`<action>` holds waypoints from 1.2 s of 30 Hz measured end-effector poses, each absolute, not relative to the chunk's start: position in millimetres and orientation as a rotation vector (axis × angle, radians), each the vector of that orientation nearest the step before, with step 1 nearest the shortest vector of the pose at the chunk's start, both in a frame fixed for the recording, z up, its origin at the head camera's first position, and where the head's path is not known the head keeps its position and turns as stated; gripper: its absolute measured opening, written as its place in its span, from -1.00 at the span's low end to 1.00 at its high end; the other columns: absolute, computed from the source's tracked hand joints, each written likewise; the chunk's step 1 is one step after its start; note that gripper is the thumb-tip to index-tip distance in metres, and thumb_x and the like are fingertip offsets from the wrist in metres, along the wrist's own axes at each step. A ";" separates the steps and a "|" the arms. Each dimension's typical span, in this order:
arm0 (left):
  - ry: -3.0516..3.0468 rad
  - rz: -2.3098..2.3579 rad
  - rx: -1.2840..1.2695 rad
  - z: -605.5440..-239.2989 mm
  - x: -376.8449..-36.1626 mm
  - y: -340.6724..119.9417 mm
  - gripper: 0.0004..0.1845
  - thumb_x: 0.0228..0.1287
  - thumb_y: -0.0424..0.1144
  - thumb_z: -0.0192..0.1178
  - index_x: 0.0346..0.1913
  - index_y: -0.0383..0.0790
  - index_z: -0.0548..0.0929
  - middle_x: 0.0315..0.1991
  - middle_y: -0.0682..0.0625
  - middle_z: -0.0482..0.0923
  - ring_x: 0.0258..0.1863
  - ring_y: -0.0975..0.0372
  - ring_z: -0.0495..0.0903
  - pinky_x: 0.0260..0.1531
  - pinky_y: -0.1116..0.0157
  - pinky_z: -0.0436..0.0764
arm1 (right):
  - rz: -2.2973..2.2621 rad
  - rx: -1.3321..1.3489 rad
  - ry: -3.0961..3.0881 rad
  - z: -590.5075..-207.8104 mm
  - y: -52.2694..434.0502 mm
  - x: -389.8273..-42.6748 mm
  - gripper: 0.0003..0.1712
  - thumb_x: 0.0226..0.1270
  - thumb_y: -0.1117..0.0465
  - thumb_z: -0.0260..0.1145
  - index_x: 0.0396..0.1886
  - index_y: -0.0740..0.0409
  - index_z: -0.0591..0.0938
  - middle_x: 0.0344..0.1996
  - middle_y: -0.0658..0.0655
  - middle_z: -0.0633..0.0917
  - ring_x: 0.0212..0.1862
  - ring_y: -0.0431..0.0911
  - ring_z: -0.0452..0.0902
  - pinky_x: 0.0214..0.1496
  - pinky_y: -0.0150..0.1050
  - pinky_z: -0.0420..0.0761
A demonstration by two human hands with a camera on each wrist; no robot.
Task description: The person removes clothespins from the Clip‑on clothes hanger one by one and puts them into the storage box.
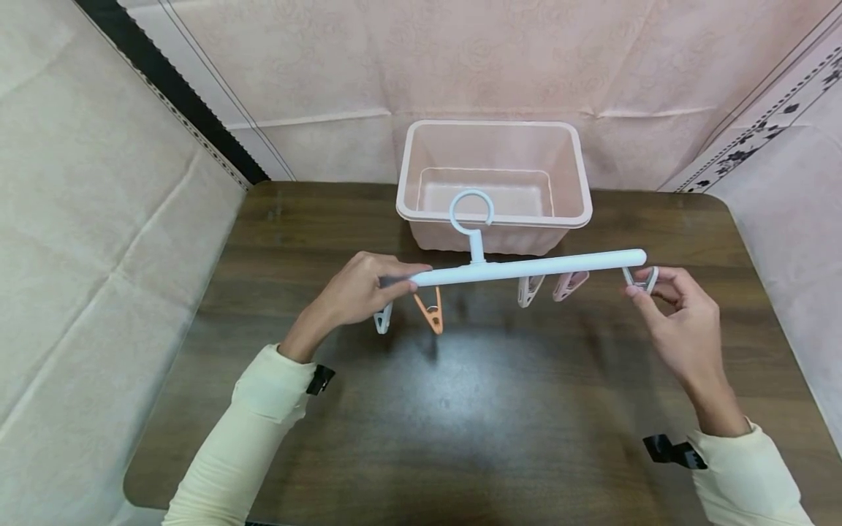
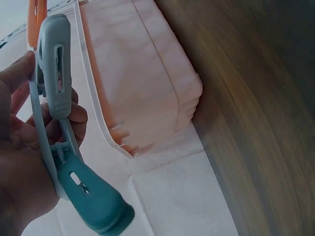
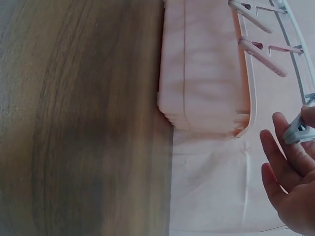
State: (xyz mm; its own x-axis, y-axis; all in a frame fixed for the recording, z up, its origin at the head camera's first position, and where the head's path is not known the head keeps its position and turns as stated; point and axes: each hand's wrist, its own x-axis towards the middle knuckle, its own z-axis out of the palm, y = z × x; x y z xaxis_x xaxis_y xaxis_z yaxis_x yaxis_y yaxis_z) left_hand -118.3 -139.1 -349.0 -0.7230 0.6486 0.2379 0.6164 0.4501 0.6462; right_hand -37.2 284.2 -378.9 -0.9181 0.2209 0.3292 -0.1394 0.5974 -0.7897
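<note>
A light blue clip hanger (image 1: 539, 267) with a round hook is held above the table. My left hand (image 1: 358, 288) grips its left end between thumb and fingers. Under that end hang a pale clip (image 1: 383, 319) and an orange clip (image 1: 430, 318); a teal clip (image 2: 96, 196) shows in the left wrist view. A whitish clip (image 1: 528, 291) and a pink clip (image 1: 569, 285) hang right of the hook. At the bar's right end, my right hand (image 1: 684, 321) pinches a pale grey clip (image 1: 651, 280) between thumb and finger. Whether this clip is attached to the bar, I cannot tell.
A pale pink plastic basin (image 1: 493, 235) stands at the table's back edge, just behind the hanger. The dark wooden table (image 1: 421, 438) has rounded corners. Pale cloth (image 1: 316, 66) hangs behind it and at both sides.
</note>
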 end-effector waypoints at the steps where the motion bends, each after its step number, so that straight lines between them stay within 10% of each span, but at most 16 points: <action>1: 2.638 1.144 1.153 -349.0 -118.4 -139.0 -0.65 0.33 -0.33 0.34 0.17 -0.18 0.71 -0.33 0.06 0.68 -0.58 0.30 0.34 -0.61 0.32 0.35 | 1.243 -0.069 -2.438 -378.7 283.7 -37.0 -0.68 0.26 0.39 0.45 -0.01 0.32 0.63 -0.36 -0.36 0.69 -0.18 -0.37 0.56 -0.39 -0.46 0.30; 11: 2.612 1.140 1.095 -348.4 -118.8 -138.3 -0.65 0.34 -0.34 0.33 0.17 -0.16 0.71 -0.26 0.06 0.72 -0.64 0.33 0.26 -0.66 0.35 0.25 | 0.891 0.024 -2.472 -370.9 283.0 -34.3 -0.73 0.21 0.33 0.50 -0.18 0.38 0.63 -0.24 0.38 0.74 -0.75 -0.45 0.21 -0.63 -0.51 0.18; 15: 2.584 1.141 1.044 -348.6 -119.0 -138.1 -0.66 0.34 -0.33 0.33 0.16 -0.14 0.72 -0.28 0.10 0.72 -0.68 0.36 0.19 -0.68 0.36 0.20 | 0.791 0.097 -2.396 -377.1 283.7 -35.3 -0.70 0.13 0.40 0.51 -0.20 0.44 0.60 -0.30 0.40 0.73 -0.64 -0.51 0.26 -0.49 -0.40 0.28; 22: 2.576 1.121 1.026 -348.0 -119.2 -138.3 -0.67 0.36 -0.31 0.32 0.16 -0.13 0.72 -0.20 0.09 0.74 -0.70 0.40 0.13 -0.70 0.37 0.19 | 0.712 0.125 -2.267 -389.3 278.4 -37.4 -0.66 0.04 0.50 0.52 -0.23 0.57 0.58 -0.35 0.50 0.66 -0.30 0.36 0.54 -0.26 0.25 0.36; 31: 2.525 1.141 0.977 -348.5 -117.9 -139.8 -0.69 0.37 -0.33 0.30 0.15 -0.18 0.72 -0.51 0.11 0.65 -0.73 0.38 0.07 -0.71 0.38 0.14 | 0.575 0.215 -2.153 -389.7 271.3 -39.7 -0.72 0.25 0.30 0.39 -0.32 0.54 0.60 -0.43 0.44 0.65 -0.33 0.36 0.53 -0.35 0.20 0.35; 36: 2.554 1.097 0.983 -347.7 -116.4 -138.1 -0.70 0.39 -0.31 0.28 0.14 -0.20 0.72 -0.33 0.07 0.72 -0.74 0.38 0.07 -0.70 0.37 0.16 | 0.539 0.246 -2.081 -390.3 268.5 -41.9 -0.79 0.19 0.35 0.41 -0.40 0.49 0.63 -0.48 0.39 0.66 -0.39 0.35 0.55 -0.37 0.24 0.40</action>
